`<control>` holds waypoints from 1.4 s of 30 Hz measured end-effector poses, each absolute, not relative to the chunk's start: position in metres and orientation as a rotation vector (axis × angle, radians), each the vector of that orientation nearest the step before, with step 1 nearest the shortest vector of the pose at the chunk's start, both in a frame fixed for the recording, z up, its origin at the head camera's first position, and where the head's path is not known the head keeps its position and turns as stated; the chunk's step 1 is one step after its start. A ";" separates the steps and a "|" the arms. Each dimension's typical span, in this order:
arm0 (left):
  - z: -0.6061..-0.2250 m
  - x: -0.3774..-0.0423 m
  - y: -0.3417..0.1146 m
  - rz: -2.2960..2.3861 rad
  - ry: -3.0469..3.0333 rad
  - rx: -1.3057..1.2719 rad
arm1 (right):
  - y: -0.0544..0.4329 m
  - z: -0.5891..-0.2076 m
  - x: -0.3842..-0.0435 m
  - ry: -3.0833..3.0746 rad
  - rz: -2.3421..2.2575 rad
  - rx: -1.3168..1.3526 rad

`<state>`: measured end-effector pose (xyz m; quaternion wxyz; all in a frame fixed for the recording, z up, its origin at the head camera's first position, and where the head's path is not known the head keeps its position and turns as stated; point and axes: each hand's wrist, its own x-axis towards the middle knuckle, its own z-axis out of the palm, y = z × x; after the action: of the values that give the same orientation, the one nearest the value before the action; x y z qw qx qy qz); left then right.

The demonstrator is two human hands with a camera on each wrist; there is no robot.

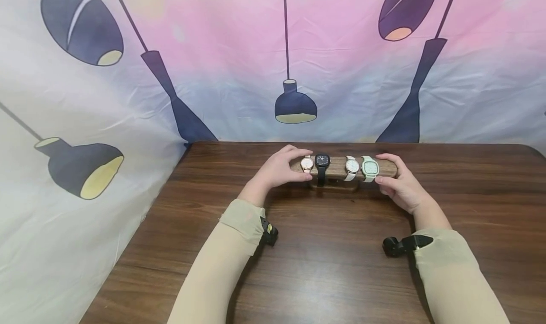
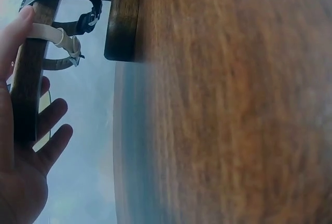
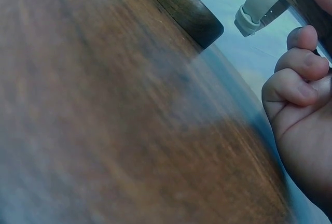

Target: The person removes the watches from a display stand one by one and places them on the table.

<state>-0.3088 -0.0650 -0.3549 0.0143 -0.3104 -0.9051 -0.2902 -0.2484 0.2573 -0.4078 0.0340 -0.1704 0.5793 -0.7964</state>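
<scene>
A wooden watch stand (image 1: 338,166) with a horizontal bar is near the table's far side. Round its bar are a watch with a pale strap and gold-toned case (image 1: 306,164), a square black watch (image 1: 322,161), a round white-strapped watch (image 1: 351,166) and a square mint-green watch (image 1: 370,167). My left hand (image 1: 278,168) grips the bar's left end, its thumb beside the pale strap (image 2: 45,32) in the left wrist view. My right hand (image 1: 404,187) holds the right end, thumb close to the green strap (image 3: 265,0); its other fingers curl underneath in the right wrist view.
The stand's base (image 2: 123,22) shows below the bar at the brown wooden table (image 1: 315,257). Behind the table hangs a cloth (image 1: 239,92) printed with lamps. A black wrist camera (image 1: 268,231) is on the left sleeve, another camera (image 1: 398,246) on the right.
</scene>
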 end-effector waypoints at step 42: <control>-0.357 -0.311 -0.083 -1.065 -2.832 -0.934 | 0.258 -0.409 -0.250 1.756 -2.458 -0.577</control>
<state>-0.3112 -0.0827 -0.3568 -0.0127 -0.2949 -0.8943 -0.3364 -0.2495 0.2577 -0.4094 0.0330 -0.1873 0.5707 -0.7988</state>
